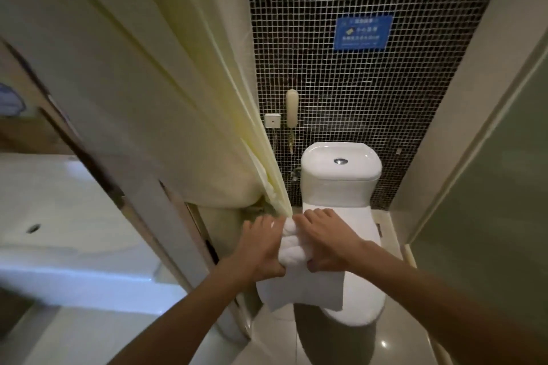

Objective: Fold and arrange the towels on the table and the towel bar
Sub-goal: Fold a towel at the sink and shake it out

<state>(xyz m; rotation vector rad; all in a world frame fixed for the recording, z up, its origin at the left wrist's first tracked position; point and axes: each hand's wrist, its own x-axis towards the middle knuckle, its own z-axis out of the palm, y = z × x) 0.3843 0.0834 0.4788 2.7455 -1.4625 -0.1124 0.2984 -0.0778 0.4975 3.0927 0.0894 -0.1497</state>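
White towel (308, 284) lies on closed toilet lid (358, 225), far end rolled up. Left hand (261, 249) and right hand (329, 246) grip the roll from either side, fingers curled over it.

A white toilet (341, 181) stood under and beyond the right hand (329, 246), against a dark mosaic wall (341, 98) bearing a blue sign (363, 32) and a cream handset (292, 108). Left of the left hand (261, 246) hung a pale curtain (178, 98) beside a white bathtub (59, 216). Glossy floor tiles (394, 344) lay below.
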